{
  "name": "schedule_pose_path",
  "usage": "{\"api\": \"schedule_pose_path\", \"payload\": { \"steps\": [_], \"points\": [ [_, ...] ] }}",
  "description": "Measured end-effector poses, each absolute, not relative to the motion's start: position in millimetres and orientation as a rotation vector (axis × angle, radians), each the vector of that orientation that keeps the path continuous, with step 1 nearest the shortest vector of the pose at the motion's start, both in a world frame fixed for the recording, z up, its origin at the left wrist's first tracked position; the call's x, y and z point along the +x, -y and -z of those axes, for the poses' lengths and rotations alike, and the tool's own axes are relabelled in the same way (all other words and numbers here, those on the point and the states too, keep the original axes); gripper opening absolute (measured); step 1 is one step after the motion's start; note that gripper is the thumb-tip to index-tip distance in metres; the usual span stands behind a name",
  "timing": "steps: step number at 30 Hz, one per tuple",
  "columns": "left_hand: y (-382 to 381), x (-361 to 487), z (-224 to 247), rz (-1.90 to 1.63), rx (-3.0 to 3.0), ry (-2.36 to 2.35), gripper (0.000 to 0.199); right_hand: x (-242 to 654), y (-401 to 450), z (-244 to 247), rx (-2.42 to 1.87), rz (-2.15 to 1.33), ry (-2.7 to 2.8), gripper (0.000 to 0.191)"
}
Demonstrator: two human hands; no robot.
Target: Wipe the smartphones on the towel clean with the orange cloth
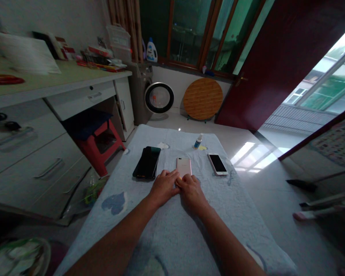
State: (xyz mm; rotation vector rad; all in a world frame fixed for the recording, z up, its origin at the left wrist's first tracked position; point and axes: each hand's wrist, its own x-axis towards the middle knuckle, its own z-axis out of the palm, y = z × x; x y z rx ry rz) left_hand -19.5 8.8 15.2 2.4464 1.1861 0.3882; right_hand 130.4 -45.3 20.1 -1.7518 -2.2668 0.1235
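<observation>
A pink smartphone (184,165) lies back side up on the cloth-covered table, its lower part hidden by my hands. My left hand (163,187) holds it at the lower left edge, fingertips on it and thumb pointing right. My right hand (192,191) is closed at the phone's lower end. A small orange-yellow thing (178,181) shows at its fingers, too covered to name. To the left lies a stack of black phones or tablets (147,163). A white smartphone (217,164) with a dark screen lies to the right. Behind the pink phone stands a small spray bottle (198,142).
A pale blue patterned cloth (230,226) covers the table. On the left are a red stool (103,147) and a white desk (83,100) with drawers. Beyond the table's far edge are a washing machine with its door (159,97) open and a round wooden board (203,99).
</observation>
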Motion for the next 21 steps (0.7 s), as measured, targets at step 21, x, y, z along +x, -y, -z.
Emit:
{"api": "schedule_pose_path", "payload": {
  "steps": [21],
  "points": [
    [-7.2, -17.4, -9.3, -0.597, 2.457, -1.235, 0.067, 186.7, 52.5, -4.1, -1.962, 0.125, 1.633, 0.021]
  ]
}}
